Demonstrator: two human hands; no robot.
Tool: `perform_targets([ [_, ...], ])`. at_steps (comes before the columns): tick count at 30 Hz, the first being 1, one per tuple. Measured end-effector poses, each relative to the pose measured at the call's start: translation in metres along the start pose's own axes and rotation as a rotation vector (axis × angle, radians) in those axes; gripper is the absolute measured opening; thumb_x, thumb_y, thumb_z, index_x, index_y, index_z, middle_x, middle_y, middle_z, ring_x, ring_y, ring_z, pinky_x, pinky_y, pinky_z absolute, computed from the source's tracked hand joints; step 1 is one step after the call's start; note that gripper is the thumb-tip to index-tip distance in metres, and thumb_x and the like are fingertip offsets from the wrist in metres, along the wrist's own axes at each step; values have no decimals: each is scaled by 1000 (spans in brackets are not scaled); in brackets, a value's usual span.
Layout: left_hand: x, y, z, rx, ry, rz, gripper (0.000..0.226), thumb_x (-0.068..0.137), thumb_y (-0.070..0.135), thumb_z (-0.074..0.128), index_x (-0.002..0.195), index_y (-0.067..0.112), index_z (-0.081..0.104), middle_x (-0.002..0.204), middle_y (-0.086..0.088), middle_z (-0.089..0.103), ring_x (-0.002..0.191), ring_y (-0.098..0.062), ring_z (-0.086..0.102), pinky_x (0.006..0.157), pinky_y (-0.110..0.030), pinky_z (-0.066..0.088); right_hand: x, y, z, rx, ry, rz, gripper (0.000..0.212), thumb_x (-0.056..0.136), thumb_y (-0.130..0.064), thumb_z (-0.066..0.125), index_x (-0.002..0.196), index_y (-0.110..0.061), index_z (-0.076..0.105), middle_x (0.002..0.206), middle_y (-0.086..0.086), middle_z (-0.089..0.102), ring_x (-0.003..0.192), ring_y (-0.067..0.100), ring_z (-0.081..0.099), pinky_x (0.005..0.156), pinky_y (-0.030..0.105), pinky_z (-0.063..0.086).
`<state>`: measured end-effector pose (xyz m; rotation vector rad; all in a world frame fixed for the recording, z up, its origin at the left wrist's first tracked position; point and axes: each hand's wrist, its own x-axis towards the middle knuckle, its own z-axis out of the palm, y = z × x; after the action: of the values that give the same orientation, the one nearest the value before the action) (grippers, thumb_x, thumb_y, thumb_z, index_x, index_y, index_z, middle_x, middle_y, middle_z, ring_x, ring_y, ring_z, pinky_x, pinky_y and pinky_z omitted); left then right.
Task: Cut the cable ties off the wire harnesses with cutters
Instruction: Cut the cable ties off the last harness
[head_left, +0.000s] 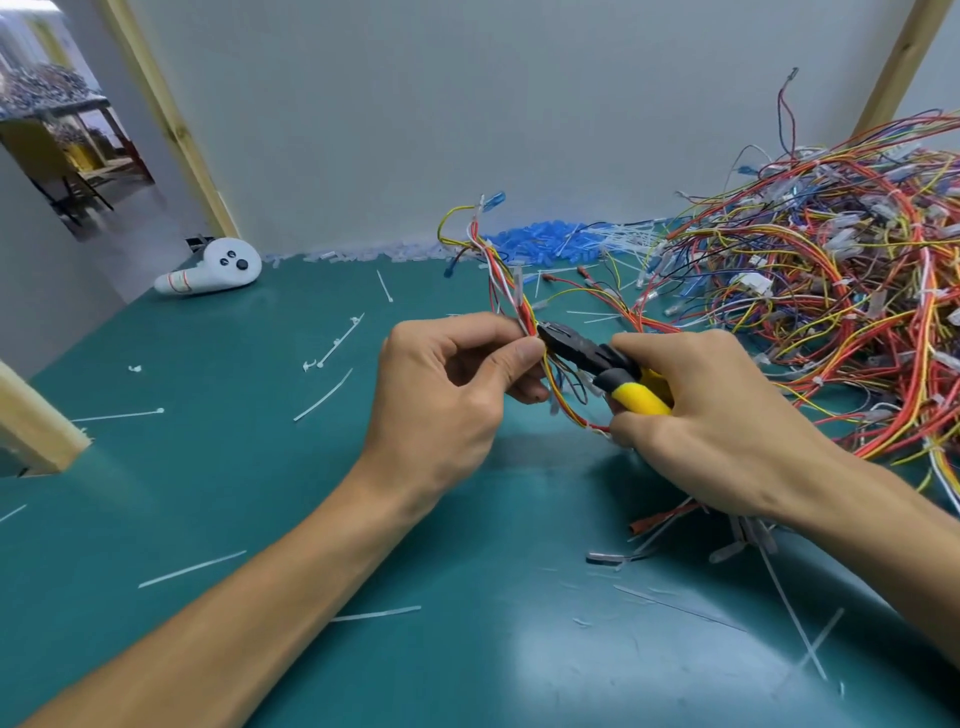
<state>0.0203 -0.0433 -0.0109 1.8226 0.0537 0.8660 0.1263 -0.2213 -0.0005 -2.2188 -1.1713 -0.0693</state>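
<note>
Above the green table (208, 493), left hand (447, 395) fingers pinch the wire harness (524, 312); right hand (717, 415) fingers grip the cutters (597, 358).

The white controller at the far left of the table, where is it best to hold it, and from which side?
Take the white controller by its narrow handle, coming from above. It lies flat on the green table, handle pointing left, and the rounder head carries buttons better left untouched.
</note>
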Motion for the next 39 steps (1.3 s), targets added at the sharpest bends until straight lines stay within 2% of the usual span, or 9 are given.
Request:
perform_targets([
  [4,-1,0,0,-9,-20,-9,15,93,-7,68,80,-7,74,70,-17,73,59,-19,72,66,-28,59,0,-3,1,69,-68,24,20,65,-19,57,72,-13,39,61,15,38,56,16,22,50,44,23],
  [9,-2,2,0,-35,-47,16,14,93,-3,69,81,-6,74,69,-13,73,59,-19,71,66,-27,58,-2,-3,0,94,-117,47,24,63,-7,54,76,-12,35,57,2,25,56,16,19,51,40,19],
  [17,9,1,-13,-234,85,-164,21,86,11,66,71,-3,64,70,-14,65,65,-31,64,66,-39,56,3,-7,-10,309,34,135,20,58,-14,52,68,-7,36,58,-2,28,55,17,24,53,37,21],
  [22,16,-2,-22,-252,179,-275,12,88,19,62,80,10,65,80,-13,71,73,-32,68,58,-35,57,4,1,-7,124,86,93,27,76,-6,62,64,-21,43,60,12,40,59,26,32,54,39,25],
  [24,18,-1,-23,-272,202,-289,17,93,18,60,81,10,69,83,-13,74,68,-27,67,54,-33,58,4,2,-7,104,35,108,4,74,-19,57,73,-21,53,68,9,51,65,31,43,57,39,32],
  [28,23,2,-25,-349,295,-312,28,99,9,52,78,7,71,79,-13,74,63,-26,70,53,-31,57,6,2,-8,184,7,161,32,61,-21,53,87,-28,69,94,-7,57,77,11,52,65,34,42],
  [31,26,3,-29,-436,358,-356,31,98,6,50,76,8,71,76,-13,71,61,-28,70,53,-30,57,8,4,-12,314,-9,245,50,54,-20,58,97,-40,73,101,-17,62,82,10,59,71,33,49],
  [36,28,4,-32,-511,395,-390,28,97,6,48,78,6,69,74,-8,73,61,-21,70,53,-28,57,11,10,-13,459,-82,256,65,67,0,72,111,-47,74,67,-26,63,52,6,49,54,28,44],
  [39,28,5,-31,-548,375,-396,35,98,7,51,71,9,72,80,-12,75,62,-20,71,55,-27,58,10,8,-11,384,-33,243,61,62,-14,69,114,-46,72,103,-17,61,75,7,58,67,35,49],
])
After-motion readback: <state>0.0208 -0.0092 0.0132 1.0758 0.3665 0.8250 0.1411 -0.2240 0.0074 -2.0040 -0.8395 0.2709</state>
